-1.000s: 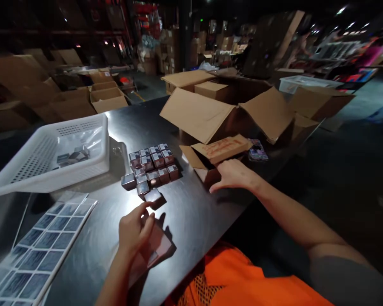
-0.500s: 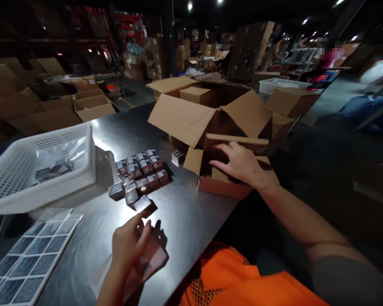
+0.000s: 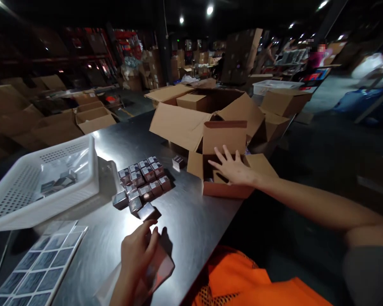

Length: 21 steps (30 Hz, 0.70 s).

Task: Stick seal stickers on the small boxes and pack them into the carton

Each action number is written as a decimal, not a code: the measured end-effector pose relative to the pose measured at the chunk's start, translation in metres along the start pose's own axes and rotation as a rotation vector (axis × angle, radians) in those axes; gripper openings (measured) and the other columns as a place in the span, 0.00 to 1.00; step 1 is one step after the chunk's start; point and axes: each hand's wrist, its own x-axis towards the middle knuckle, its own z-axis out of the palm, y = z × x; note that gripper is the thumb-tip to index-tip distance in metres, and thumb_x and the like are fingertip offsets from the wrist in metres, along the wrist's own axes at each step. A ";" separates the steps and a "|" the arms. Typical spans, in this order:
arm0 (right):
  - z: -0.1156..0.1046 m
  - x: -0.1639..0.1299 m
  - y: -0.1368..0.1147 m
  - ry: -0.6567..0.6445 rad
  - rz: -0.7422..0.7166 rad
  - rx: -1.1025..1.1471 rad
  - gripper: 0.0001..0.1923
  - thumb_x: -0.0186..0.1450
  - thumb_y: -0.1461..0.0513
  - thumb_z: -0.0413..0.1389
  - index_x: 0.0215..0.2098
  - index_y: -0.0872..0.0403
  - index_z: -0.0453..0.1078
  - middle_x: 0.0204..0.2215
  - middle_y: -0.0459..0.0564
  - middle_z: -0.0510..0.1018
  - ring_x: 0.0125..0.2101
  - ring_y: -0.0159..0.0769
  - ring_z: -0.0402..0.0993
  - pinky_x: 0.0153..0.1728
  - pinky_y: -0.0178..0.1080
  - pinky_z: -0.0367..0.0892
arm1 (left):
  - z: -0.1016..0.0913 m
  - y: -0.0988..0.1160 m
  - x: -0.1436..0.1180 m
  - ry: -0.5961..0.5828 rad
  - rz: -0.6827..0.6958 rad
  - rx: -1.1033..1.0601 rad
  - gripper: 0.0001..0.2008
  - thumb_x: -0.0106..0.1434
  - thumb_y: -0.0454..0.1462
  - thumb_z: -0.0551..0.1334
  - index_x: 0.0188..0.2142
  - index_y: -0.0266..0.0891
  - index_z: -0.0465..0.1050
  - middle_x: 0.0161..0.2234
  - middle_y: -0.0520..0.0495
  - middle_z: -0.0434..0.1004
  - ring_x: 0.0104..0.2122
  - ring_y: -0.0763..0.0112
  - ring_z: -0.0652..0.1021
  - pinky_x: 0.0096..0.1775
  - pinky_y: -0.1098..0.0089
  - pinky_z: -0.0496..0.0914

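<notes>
No text, brand or number reads clearly anywhere here. The small boxes (image 3: 142, 180) grouped on the table carry pale labels, and the sheet of stickers (image 3: 40, 272) at the near left corner shows rows of printed panels (both too small and blurred to make out). The cardboard cartons show no legible marks.

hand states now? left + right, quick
Left hand: closed on a flat reddish packet at the table edge.
Right hand: open, fingers spread, holding nothing, reaching into the small cardboard box.
</notes>
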 end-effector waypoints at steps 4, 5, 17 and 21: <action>0.020 -0.014 -0.014 0.043 -0.026 -0.014 0.64 0.48 0.64 0.75 0.76 0.44 0.50 0.76 0.69 0.42 0.72 0.80 0.38 0.59 0.79 0.54 | 0.002 -0.001 0.000 -0.014 0.000 -0.004 0.14 0.67 0.46 0.59 0.42 0.47 0.83 0.33 0.52 0.87 0.25 0.67 0.83 0.31 0.70 0.74; 0.020 -0.016 -0.015 0.066 -0.028 -0.012 0.64 0.48 0.64 0.75 0.76 0.44 0.50 0.76 0.69 0.45 0.72 0.80 0.40 0.60 0.77 0.57 | 0.003 0.000 -0.001 -0.008 0.003 -0.008 0.15 0.67 0.46 0.59 0.42 0.47 0.83 0.35 0.50 0.87 0.25 0.67 0.83 0.31 0.69 0.74; -0.011 0.008 0.011 0.207 0.066 0.000 0.41 0.61 0.73 0.57 0.72 0.61 0.58 0.72 0.74 0.55 0.70 0.63 0.56 0.60 0.60 0.66 | -0.004 0.015 0.006 0.047 0.036 0.060 0.13 0.66 0.39 0.57 0.39 0.44 0.82 0.34 0.49 0.87 0.29 0.65 0.85 0.32 0.69 0.74; -0.002 -0.010 -0.005 0.165 0.073 0.029 0.40 0.62 0.75 0.52 0.72 0.61 0.56 0.73 0.73 0.53 0.72 0.62 0.53 0.61 0.62 0.64 | -0.001 0.007 0.003 0.028 0.046 0.055 0.14 0.67 0.41 0.56 0.41 0.44 0.82 0.38 0.48 0.88 0.34 0.62 0.86 0.34 0.69 0.75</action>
